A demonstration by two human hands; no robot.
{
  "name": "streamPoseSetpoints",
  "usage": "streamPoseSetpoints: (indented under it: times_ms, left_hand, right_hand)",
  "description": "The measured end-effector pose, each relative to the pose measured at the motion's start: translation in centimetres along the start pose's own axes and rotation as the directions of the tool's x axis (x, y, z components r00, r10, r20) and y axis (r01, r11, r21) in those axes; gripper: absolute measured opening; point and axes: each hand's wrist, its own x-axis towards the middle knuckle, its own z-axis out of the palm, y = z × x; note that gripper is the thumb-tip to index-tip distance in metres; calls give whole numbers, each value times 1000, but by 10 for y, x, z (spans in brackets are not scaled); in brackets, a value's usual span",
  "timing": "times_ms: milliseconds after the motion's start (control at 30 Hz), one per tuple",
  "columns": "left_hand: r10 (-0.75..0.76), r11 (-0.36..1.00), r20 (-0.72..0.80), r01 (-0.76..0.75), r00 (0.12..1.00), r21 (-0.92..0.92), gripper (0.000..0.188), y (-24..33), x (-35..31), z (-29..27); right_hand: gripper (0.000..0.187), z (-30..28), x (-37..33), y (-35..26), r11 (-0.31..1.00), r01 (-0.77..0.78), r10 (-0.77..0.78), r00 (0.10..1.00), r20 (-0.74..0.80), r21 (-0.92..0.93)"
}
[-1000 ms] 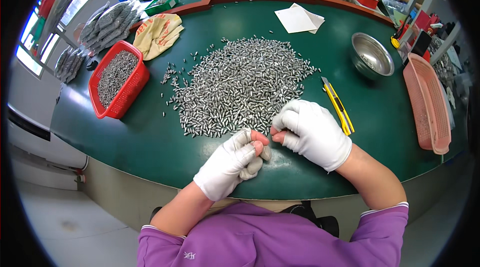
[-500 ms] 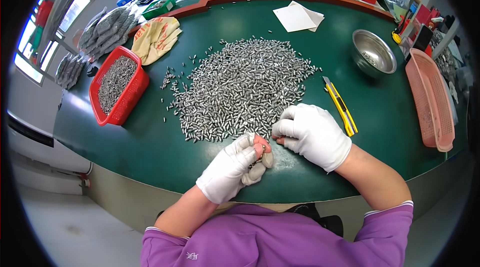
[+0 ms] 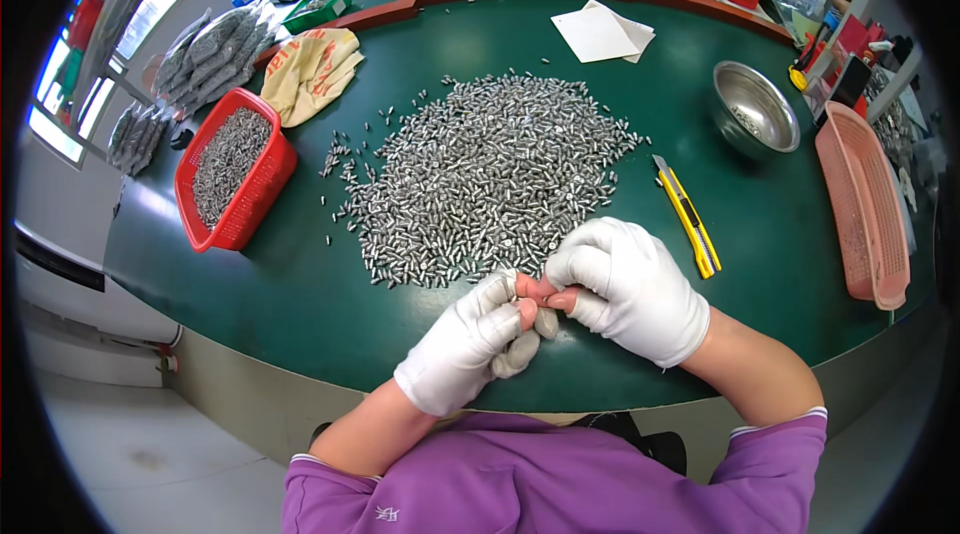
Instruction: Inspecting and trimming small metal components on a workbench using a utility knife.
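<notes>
A heap of small silvery metal parts (image 3: 485, 174), each a short cylinder with a narrower end, covers the middle of the green table. At its near edge, my two white-gloved hands meet with bare thumb and finger tips touching. My left hand (image 3: 475, 339) is curled, its fingers closed around small metal parts that are mostly hidden. My right hand (image 3: 635, 284) pinches thumb and forefinger together against the left fingertips; whatever lies between them is too small and covered to make out.
Left of the heap stand a red basket (image 3: 285, 169) of similar parts and a crumpled beige cloth bag (image 3: 312, 74). To the right are a yellow utility knife (image 3: 688, 219), a steel bowl (image 3: 740, 139) holding a few parts and a pink basket (image 3: 862, 209). White paper (image 3: 595, 34) lies at the back.
My right hand has come in from the heap's edge, and its fingertips now meet those of my left hand. The metal piece seen at my left fingertips is now largely covered.
</notes>
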Motion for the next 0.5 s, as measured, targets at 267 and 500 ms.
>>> streamPoseSetpoints:
  times_ms: [267, 500]
  left_hand:
    - [-36, 999, -41, 38, 998, 38, 20, -1, 0, 1]
    - [-14, 996, -28, 16, 1000, 90, 17, 2, -1, 0]
  right_hand:
    - [11, 2, -1, 5, 999, -31, 31, 1000, 2, -23]
    - [11, 1, 0, 17, 962, -70, 106, 986, 126, -263]
